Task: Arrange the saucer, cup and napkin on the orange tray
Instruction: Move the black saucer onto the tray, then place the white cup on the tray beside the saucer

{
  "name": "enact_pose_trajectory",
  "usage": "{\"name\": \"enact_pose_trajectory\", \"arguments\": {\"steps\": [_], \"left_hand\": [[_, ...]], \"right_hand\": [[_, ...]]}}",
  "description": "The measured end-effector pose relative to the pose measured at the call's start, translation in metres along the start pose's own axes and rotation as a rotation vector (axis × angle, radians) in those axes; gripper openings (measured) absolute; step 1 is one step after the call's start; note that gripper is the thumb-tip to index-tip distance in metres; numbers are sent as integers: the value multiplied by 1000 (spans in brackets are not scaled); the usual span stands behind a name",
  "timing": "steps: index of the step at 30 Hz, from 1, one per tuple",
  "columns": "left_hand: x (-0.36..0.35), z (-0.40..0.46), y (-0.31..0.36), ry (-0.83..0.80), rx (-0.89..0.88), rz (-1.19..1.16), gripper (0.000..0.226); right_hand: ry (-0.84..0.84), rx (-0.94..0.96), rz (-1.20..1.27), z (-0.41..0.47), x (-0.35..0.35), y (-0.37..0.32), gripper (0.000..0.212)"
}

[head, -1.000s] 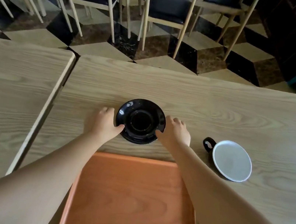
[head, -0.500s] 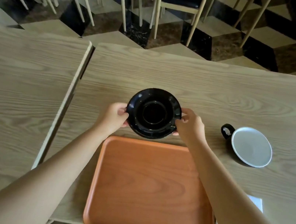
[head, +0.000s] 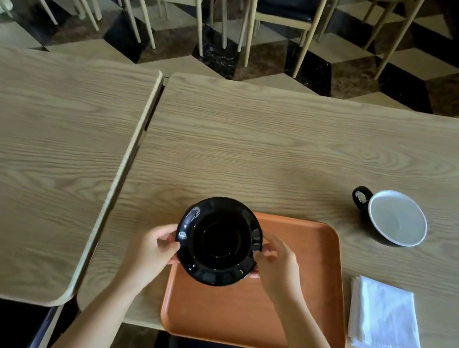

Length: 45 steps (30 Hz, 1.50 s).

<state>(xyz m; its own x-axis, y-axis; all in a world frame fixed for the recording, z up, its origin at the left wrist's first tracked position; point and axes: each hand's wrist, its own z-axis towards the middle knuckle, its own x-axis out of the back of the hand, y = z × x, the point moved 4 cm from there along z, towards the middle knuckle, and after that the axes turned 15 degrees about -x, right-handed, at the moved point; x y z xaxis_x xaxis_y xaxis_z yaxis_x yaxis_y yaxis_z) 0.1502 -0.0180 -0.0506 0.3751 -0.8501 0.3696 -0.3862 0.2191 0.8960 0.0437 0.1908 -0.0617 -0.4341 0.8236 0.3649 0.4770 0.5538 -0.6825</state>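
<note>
I hold a glossy black saucer by its rim with both hands, above the far left corner of the orange tray. My left hand grips its left edge and my right hand grips its right edge. The tray lies at the near edge of the right-hand table and carries nothing else. A black cup with a white inside stands on the table to the tray's far right, handle pointing left. A folded white napkin lies flat just right of the tray.
Two light wooden tables stand side by side with a narrow gap between them. Beyond them, several wooden chairs with dark seats stand on a chequered floor.
Both hands have taken the saucer off the table and carried it towards me, from beyond the tray to above its far left corner. The napkin has come into view.
</note>
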Motion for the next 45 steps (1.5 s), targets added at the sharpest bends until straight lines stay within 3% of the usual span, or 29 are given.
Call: {"name": "enact_pose_trajectory", "arguments": {"steps": [7,24,29,32,36,38,40,45], "left_hand": [[3,-3,-1,47,-7,106,35],[8,0,1,-66,27,192,36],[8,-2,38,54,-250,673,27],[-30,1,73,-7,-485,663,22],[-105,10,122,-180,-890,747,29],[-141,21,142,-236,-1003,736,36],[-176,36,158,-295,-1017,730,46],[-252,73,176,-573,-997,870,68]], "right_hand": [[9,-5,-41,-2,-6,-1,44],[-49,-92,-24,-9,-5,-2,38],[72,-14,-265,-15,23,-10,24],[184,101,-388,-24,54,-23,20],[585,274,-587,-27,120,-31,25],[717,291,-626,-19,160,-24,37],[726,209,-657,-4,193,-12,49],[528,50,-684,34,231,12,59]]}}
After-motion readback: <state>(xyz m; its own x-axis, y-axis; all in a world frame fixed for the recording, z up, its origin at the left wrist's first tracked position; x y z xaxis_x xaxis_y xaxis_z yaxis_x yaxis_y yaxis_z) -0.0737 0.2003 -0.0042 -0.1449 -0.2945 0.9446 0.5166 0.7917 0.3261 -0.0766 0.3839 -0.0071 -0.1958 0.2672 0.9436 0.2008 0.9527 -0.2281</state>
